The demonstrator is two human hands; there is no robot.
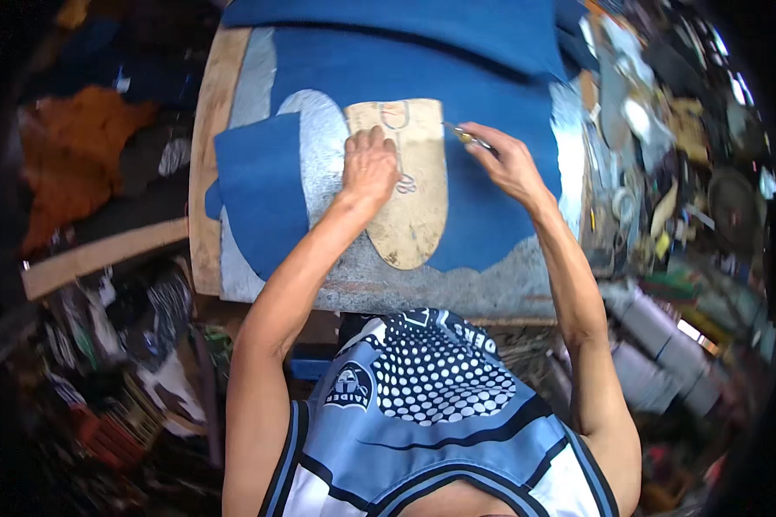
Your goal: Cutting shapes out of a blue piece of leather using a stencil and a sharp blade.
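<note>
A tan, tongue-shaped template (418, 220) with marker lines on it lies on a large sheet of blue leather (487, 211). Its rounded end points toward me. My left hand (371, 168) rests on the template's left side, palm down with the fingers laid out. In my right hand (509, 164) is a slim cutting knife (470, 138). The knife's thin tip sits at the template's upper right edge, over the blue leather. To the left lies a cut blue piece (263, 189) with a similar rounded end.
The worktable has a metal-covered top (345, 284) and a wooden left edge (205, 189). More blue leather (405, 21) is folded across the far side. An orange hide (86, 155) hangs at the left. Tools and scraps (625, 202) crowd the right.
</note>
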